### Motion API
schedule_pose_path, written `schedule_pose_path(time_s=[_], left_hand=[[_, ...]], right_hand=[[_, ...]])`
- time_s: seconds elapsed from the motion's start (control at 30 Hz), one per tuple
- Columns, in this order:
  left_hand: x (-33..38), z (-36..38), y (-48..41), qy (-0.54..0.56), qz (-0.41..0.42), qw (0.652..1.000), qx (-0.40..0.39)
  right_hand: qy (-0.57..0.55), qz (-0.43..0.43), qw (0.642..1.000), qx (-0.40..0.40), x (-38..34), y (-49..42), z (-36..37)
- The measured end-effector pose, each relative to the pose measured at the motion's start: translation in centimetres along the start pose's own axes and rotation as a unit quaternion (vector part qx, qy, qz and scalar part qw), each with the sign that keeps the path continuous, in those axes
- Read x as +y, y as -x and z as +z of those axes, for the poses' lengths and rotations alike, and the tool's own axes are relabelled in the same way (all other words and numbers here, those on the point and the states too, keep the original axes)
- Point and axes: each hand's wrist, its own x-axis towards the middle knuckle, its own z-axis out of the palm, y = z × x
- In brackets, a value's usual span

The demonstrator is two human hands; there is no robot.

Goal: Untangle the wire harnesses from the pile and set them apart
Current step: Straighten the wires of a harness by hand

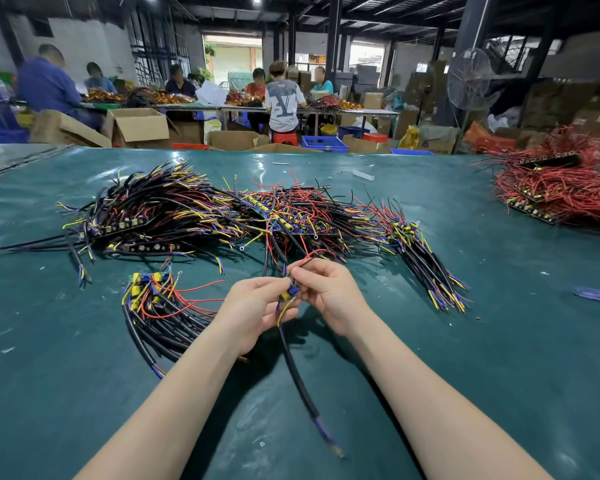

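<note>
A big tangled pile of wire harnesses [194,216] with black, red, yellow and purple leads lies across the green table [499,341]. Both hands hold one harness [300,382] above the table in front of the pile. My left hand [253,310] grips its yellow and blue board end from the left, and my right hand [329,292] pinches the same end and its red wires from the right. Its black cable hangs down toward me. A smaller bundle of harnesses [160,313] lies apart, just left of my left hand.
Another row of harnesses [426,265] fans out to the right of the pile. A heap of red wires [561,192] sits at the table's far right edge. A small blue-red object [596,295] lies at right. Several people work at benches behind, among cardboard boxes.
</note>
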Motion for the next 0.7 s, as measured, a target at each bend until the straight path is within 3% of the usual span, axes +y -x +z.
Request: schedule_pose_path(time_s=[0.13,0.43,0.7], left_hand=[[-0.3,0.4,0.0,0.017,0.036,0.999,0.032],[-0.6,1.1,-0.5,0.113,0.023,0.993,0.001],[-0.6,1.5,-0.5,0.16,0.007,0.987,-0.025]], right_hand=[[0.054,-0.007,0.998,0.012,-0.2,0.3,0.6],[0.115,-0.048,0.982,0.145,-0.7,0.1,1.5],[0.052,-0.006,0.986,0.159,-1.3,-0.1,0.3]])
